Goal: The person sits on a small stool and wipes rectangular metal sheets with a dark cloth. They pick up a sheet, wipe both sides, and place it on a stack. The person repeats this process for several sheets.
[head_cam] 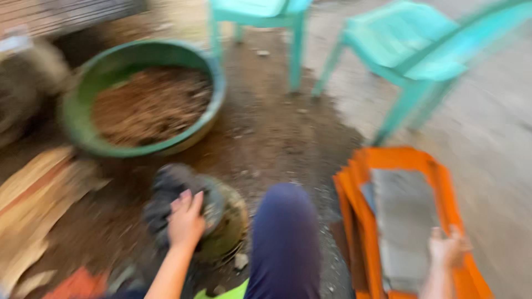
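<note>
Bare ground of dark, damp soil [266,133] gives way on the right to a paler concrete floor [493,138]. Two turquoise plastic chairs [421,55] stand at the far edge, and a green basin [83,94] filled with brown soil mix sits at upper left; pale wooden boards [33,194] lie at lower left. The person's knee in dark blue trousers [285,238] occupies the centre foreground. The left hand [185,218] rests palm-down, fingers bent, on a dark, crumpled bag-like object [166,194] lying over a round, soil-stained pot [230,221]; motion blur prevents telling whether the fingers grip it. The right hand [446,246] lies on the near end of a flat grey slab [404,216] set inside a stack of orange trays [354,182]; its grip cannot be told.
</note>
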Demonstrator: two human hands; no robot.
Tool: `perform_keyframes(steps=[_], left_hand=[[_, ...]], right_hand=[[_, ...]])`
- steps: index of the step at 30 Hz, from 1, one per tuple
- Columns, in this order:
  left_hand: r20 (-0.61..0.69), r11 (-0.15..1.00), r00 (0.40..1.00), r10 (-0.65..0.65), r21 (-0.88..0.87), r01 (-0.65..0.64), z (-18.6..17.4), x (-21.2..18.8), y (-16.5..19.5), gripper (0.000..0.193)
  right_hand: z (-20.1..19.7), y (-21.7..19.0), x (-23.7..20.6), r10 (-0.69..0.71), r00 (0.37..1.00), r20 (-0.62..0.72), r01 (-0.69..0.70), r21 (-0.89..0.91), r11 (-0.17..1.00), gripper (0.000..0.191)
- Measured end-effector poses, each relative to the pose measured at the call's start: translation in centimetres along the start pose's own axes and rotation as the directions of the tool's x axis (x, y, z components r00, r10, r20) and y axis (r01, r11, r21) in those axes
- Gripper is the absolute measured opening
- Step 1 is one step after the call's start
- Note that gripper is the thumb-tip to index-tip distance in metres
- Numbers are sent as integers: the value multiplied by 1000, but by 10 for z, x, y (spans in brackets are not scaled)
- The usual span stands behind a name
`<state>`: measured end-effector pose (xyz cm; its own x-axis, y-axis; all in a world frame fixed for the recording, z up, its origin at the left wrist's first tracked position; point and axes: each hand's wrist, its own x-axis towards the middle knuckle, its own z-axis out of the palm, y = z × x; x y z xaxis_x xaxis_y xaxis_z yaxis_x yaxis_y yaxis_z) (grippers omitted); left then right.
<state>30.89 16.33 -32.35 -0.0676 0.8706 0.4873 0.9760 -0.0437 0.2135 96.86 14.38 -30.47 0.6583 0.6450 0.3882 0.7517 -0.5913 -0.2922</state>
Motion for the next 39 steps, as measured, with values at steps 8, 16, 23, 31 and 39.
perform_keyframes(steps=[8, 16, 23, 31, 39], left_hand=[[161, 983, 971, -178, -26, 184, -122, 19, -27, 65], [-445, 683, 525, -725, -373, 628, -347, -181, -205, 28], [-350, -210, -329, -877, -335, 918, -337, -436, -204, 50], [170, -489, -642, -747, -796, 357, -280, -479, -192, 41], [-9, -378, -649, -761, -807, 455, -308, -433, -192, 49]], right_hand=[[-90, -388, -111, -865, 421, -273, 731, 667, 145, 53], [-24, -567, -384, -884, -256, 391, 787, 616, 44, 106], [38, -560, -444, -908, -109, 404, 876, 471, 105, 114], [47, -555, -453, -925, -12, 380, 844, 500, 194, 115], [48, -564, -436, -916, -82, 394, 826, 541, 158, 104]])
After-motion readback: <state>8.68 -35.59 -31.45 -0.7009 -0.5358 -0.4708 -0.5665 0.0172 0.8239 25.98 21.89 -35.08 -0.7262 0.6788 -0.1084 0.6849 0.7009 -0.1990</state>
